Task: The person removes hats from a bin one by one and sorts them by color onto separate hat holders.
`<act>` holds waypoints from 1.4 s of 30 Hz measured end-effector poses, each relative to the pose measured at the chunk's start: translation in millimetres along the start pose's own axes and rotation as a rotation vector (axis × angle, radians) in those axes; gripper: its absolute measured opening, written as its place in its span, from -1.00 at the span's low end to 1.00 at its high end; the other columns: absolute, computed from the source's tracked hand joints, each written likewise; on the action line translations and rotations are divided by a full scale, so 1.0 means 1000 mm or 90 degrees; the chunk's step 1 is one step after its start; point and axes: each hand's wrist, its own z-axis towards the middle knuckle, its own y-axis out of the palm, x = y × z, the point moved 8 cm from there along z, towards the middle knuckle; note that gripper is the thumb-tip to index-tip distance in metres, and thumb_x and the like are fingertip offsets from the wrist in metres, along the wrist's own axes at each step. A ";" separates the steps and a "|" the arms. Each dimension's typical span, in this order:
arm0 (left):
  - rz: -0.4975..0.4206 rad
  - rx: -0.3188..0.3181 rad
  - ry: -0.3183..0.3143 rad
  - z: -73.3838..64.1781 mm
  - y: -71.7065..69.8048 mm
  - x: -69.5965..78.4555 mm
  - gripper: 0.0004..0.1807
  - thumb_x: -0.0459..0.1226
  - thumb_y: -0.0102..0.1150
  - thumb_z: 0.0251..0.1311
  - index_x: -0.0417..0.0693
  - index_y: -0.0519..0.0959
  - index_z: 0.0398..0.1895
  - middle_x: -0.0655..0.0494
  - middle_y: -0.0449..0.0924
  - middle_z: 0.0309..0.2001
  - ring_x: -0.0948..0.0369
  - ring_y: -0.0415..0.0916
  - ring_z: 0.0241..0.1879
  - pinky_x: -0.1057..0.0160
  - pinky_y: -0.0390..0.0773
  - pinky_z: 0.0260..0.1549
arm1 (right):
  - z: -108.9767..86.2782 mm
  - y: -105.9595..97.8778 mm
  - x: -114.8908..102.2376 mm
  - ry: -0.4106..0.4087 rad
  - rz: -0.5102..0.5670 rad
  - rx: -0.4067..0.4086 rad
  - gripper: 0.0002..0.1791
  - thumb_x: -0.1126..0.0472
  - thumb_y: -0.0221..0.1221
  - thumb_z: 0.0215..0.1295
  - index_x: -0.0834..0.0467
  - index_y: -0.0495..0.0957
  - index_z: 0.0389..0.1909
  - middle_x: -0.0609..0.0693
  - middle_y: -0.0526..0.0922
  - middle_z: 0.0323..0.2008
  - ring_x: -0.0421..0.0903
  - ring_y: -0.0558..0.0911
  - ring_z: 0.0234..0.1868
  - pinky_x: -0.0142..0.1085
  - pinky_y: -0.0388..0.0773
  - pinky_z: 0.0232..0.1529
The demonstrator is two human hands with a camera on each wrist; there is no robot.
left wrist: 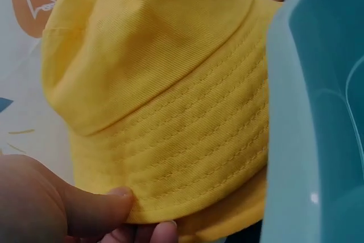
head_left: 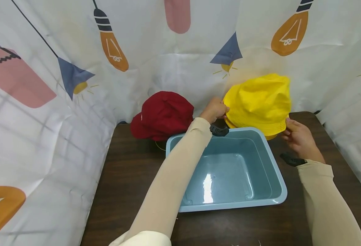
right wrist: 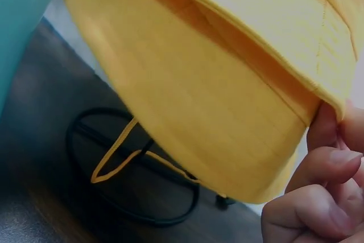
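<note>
A yellow bucket hat (head_left: 258, 102) is held up by its brim between both hands, behind the blue basin. My left hand (head_left: 214, 110) pinches the brim on its left side; the left wrist view shows the thumb on top of the stitched brim (left wrist: 187, 163) and fingertips beneath. On the opposite side, my right hand (head_left: 300, 138) pinches the brim edge between thumb and fingers. In the right wrist view, the hat's underside (right wrist: 187, 83) faces the camera, and a thin yellow cord (right wrist: 116, 152) hangs from it. Under the hat is a round black wire base (right wrist: 165, 220).
A light blue plastic basin (head_left: 229, 208) sits on the dark wooden table (head_left: 131, 191), below my left forearm. To the left of my left hand is a dark red cap (head_left: 165, 114) with a thin cord under it. White curtains (head_left: 180, 68) with lamp prints hang behind and beside the table.
</note>
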 end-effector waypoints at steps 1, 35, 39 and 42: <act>0.012 0.005 -0.008 0.002 0.000 -0.002 -0.86 -0.32 0.24 0.39 -0.25 0.59 -0.30 0.04 0.44 -0.43 0.13 0.56 -0.52 0.19 0.72 -0.06 | -0.001 -0.002 0.001 0.004 -0.013 0.007 -0.76 -0.01 0.13 0.44 0.09 0.55 -0.17 -0.09 0.40 -0.49 -0.17 0.29 -0.55 -0.33 0.16 -0.49; 0.117 0.014 0.017 0.031 -0.007 0.021 -0.59 -0.18 -0.01 0.49 -0.08 0.41 -0.60 0.13 0.22 -0.74 0.20 0.18 -0.77 0.31 0.29 -0.73 | -0.032 0.014 0.039 0.083 0.047 -0.107 -0.64 -0.15 -0.11 0.56 -0.01 0.49 0.01 -0.09 0.54 -0.38 -0.17 0.36 -0.47 -0.35 0.22 -0.48; 0.148 0.045 0.049 0.042 -0.006 0.035 -0.55 -0.05 -0.03 0.54 -0.08 0.46 -0.53 0.16 0.21 -0.74 0.23 0.17 -0.78 0.34 0.25 -0.76 | -0.037 0.025 0.044 0.035 0.077 -0.175 -0.64 0.04 -0.23 0.66 0.05 0.53 -0.02 -0.08 0.53 -0.37 -0.18 0.37 -0.44 -0.38 0.13 -0.46; 0.183 0.071 0.063 0.045 -0.005 0.039 -0.56 -0.07 0.00 0.54 -0.08 0.45 -0.54 0.15 0.22 -0.66 0.21 0.25 -0.67 0.36 0.32 -0.67 | -0.037 0.028 0.048 0.012 0.114 -0.197 -0.59 0.15 -0.27 0.68 0.11 0.58 -0.09 -0.07 0.52 -0.38 -0.18 0.36 -0.43 -0.38 0.08 -0.44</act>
